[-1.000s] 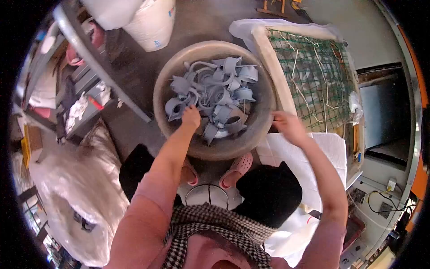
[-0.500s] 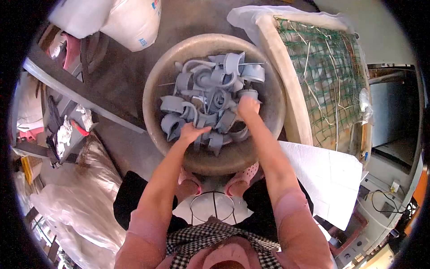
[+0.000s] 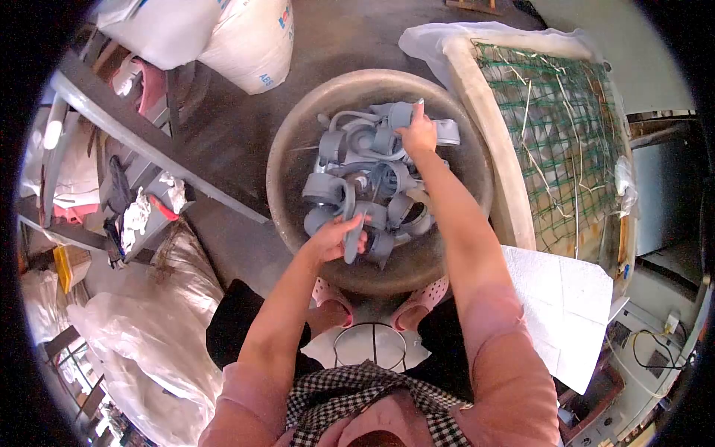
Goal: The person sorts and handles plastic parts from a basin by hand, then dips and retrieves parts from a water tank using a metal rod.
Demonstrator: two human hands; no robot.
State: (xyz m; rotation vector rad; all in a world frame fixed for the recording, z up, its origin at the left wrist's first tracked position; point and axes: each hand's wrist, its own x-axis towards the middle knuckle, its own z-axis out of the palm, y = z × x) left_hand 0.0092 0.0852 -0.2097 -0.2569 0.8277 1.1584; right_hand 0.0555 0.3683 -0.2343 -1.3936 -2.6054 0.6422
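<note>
Left hand [image 3: 332, 238]: gripping grey strip [image 3: 352, 243], long axis near-far
Right hand [image 3: 419, 137]: touching grey ring [image 3: 401, 115], far in tub [image 3: 276, 179]; grip unclear

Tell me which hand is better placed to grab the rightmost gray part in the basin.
Probably the right hand: it is beside that rightmost part, while the left hand is farther off, holding a gray piece in its fingers.

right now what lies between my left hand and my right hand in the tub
A heap of grey plastic parts in the tub lies between the left hand and the right hand, as the head view shows.
</note>
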